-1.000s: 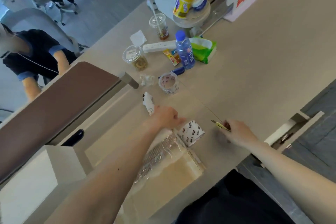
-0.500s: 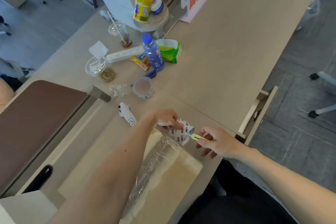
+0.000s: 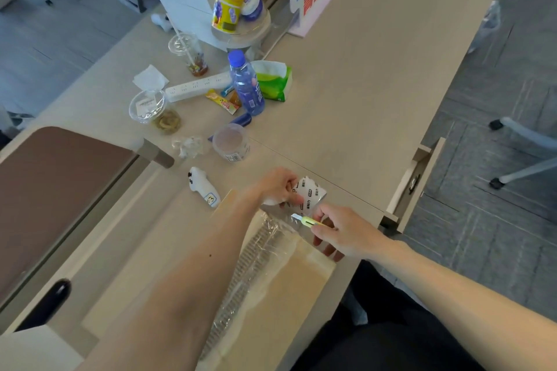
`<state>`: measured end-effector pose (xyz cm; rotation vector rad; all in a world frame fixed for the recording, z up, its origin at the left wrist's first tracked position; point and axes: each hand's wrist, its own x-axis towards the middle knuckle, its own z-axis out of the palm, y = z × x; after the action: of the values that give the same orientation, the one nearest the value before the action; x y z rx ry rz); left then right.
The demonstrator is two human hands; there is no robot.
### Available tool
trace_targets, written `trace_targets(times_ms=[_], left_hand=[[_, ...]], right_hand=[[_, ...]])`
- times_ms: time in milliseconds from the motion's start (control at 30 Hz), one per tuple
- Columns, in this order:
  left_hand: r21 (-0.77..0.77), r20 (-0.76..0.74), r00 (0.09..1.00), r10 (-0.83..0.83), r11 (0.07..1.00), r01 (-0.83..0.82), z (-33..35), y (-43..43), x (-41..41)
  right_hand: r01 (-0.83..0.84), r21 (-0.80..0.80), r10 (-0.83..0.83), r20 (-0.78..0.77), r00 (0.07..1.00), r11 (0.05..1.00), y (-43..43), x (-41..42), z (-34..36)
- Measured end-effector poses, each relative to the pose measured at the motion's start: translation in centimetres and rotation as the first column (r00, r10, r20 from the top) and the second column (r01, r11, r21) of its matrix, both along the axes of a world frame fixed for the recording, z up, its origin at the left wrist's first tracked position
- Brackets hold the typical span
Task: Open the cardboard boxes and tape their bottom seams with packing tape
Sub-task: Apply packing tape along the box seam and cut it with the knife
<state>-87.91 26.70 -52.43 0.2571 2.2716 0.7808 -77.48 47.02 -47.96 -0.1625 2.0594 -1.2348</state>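
Pinching white printed film end (image 3: 312,193) with left hand (image 3: 278,185); gripping small yellow-green utility knife (image 3: 307,221) in right hand (image 3: 343,232). Slit only clear plastic wrap (image 3: 265,244) (blade shallow, away from fingers), spare flat tan cardboard boxes (image 3: 301,286) lying beneath at near edge of beige desk (image 3: 361,99).

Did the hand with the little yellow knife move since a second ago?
Yes. The right hand with the yellow cutter went left, from the bare desk toward the wrapped cardboard, and now reaches the printed wrapper.
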Motion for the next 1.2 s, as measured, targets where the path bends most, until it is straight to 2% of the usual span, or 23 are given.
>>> trace_targets(times_ms=[200, 300, 600, 1200], left_hand=[[0.039, 0.063, 0.997, 0.047, 0.998, -0.049, 0.1, -0.1, -0.2], [0.052, 0.077, 0.996, 0.050, 0.997, -0.054, 0.1, -0.4, -0.3], [0.068, 0.029, 0.999, 0.026, 0.997, -0.027, -0.5, -0.7, -0.4], [0.064, -0.058, 0.998, 0.002, 0.998, 0.002, -0.3, -0.5, -0.3]], right_hand=[[-0.013, 0.173, 0.061, -0.276, 0.959, 0.985, -1.6, -0.1, -0.6], [0.003, 0.248, 0.087, -0.348, 0.933, 0.969, -2.6, -0.4, -0.8], [-0.023, 0.370, 0.160, -0.343, 0.926, 0.929, -4.3, -0.9, -0.3], [-0.137, 0.465, 0.302, -0.301, 0.904, 0.875, -5.4, -2.1, 0.8]])
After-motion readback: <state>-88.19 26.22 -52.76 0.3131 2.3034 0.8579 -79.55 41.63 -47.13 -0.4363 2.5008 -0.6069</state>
